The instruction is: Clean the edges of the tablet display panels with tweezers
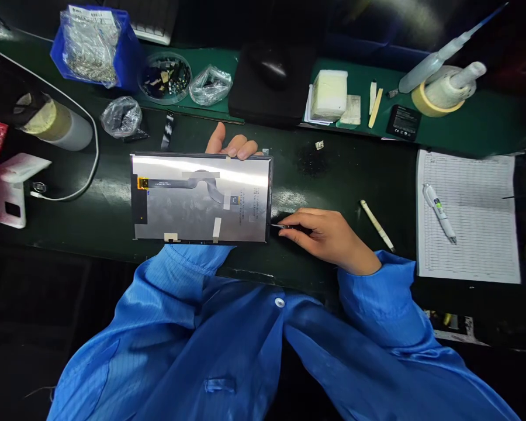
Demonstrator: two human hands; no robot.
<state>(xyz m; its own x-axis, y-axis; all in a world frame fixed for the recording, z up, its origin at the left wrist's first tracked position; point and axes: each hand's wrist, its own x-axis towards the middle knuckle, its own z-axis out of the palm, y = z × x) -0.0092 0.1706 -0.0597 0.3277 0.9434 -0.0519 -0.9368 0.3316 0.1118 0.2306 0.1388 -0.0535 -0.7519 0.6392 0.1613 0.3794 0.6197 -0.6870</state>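
An LCD screen panel (188,213), silver-backed with a dark frame, is held up over the dark bench. A black flex cable (170,183) runs across its back, and small tape strips stick to it. My left hand (234,144) supports the panel from beneath; its fingertips curl over the far edge, and the palm is hidden. In my right hand (324,234) a thin metal tool, apparently tweezers (279,226), is pinched between thumb and fingers. The tip meets the panel's right edge, though I cannot tell whether it grips anything there.
A blue bin (129,49) with bagged small parts and a round dish (165,77) of parts stand at the back left. On the right lie a ruled notebook (473,222), a pen (439,213) and a pale stick (377,225). A bottle (72,130) stands left, near a white cable (97,149).
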